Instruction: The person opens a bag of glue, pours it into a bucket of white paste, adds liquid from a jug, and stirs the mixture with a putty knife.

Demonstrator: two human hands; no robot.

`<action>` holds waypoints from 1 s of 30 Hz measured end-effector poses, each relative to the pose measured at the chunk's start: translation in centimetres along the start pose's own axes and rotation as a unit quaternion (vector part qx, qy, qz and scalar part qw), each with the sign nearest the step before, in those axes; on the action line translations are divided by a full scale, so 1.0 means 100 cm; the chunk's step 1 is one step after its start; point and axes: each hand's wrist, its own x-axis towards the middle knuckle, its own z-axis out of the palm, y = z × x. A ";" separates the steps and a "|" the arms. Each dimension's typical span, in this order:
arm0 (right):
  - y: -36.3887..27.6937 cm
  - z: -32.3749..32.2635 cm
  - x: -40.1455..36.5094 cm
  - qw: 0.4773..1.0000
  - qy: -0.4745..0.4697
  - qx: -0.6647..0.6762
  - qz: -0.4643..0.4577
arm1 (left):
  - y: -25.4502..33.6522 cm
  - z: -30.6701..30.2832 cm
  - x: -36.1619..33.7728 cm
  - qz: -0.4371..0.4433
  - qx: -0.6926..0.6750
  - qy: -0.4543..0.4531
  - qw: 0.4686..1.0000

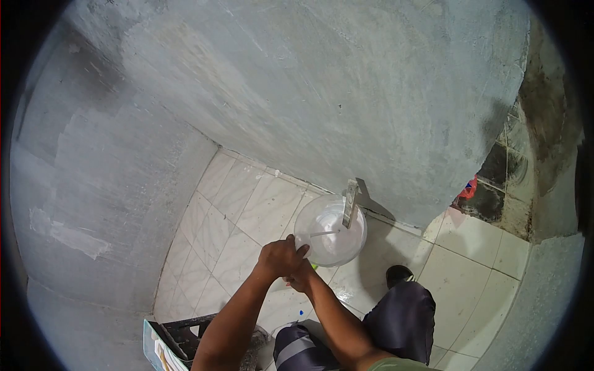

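My left hand is closed at the near left rim of a round, translucent white bucket. Its fingers wrap round a pale whitish object, mostly hidden, whose kind I cannot make out. Just below it and touching it, my right hand is also closed; what it grips is hidden. From the hands a thin white streak, stick or stream, reaches over the bucket. White material shows inside. A flat, plaster-stained strip-like tool stands tilted at the bucket's far side.
Grey plastered walls close in ahead and left. Marble-look tiles cover the floor. A black crate with papers sits lower left. My shoe is right of the bucket. Red material lies beyond the wall's edge, by dark-stained tiles.
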 end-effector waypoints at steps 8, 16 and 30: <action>-0.010 0.005 -0.009 0.998 -0.018 -0.062 0.024 | 0.008 -0.009 -0.004 -0.081 -0.022 0.024 0.996; 0.002 -0.009 0.003 0.974 -0.017 -0.224 -0.042 | 0.008 -0.008 -0.007 -0.076 -0.035 0.038 0.996; -0.011 -0.010 0.000 0.912 0.017 -0.409 0.006 | 0.005 0.001 -0.011 -0.013 0.020 0.104 0.994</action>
